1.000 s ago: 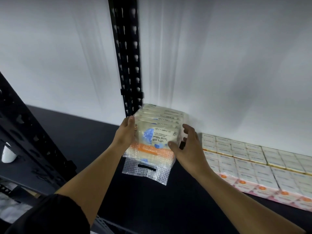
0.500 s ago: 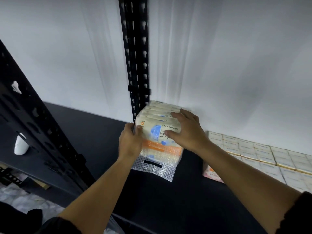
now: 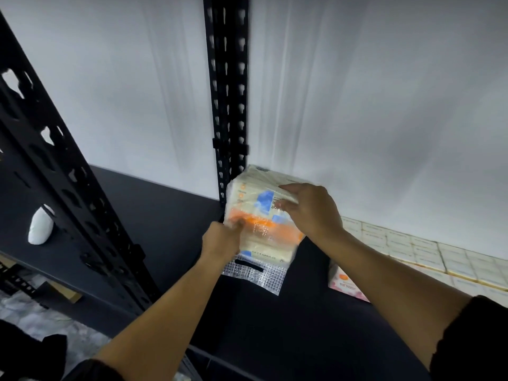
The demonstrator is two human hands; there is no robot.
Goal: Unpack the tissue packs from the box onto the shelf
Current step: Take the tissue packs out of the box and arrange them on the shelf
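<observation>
Tissue pack (image 3: pixel 259 215) lies long axis near-to-far, handle nearest; left hand (image 3: pixel 222 240) grips its side, right hand (image 3: pixel 310 210) rests flat on top

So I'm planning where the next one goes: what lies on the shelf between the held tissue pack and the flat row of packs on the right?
In the head view, the right forearm crosses above it; what shows is bare black shelf.

Hands: two, the left hand (image 3: pixel 221 240) and the right hand (image 3: pixel 313 213).
Bagged tissue bundle (image 3: pixel 261 218): one; packs inside cannot be counted.
Row of tissue packs (image 3: pixel 412 251): one, running off frame; number cannot be told.
Black uprights: two, a rear post (image 3: pixel 226 92) and a near post (image 3: pixel 55 149).
Shelf (image 3: pixel 165 215): one.
White object (image 3: pixel 40 228): one.
</observation>
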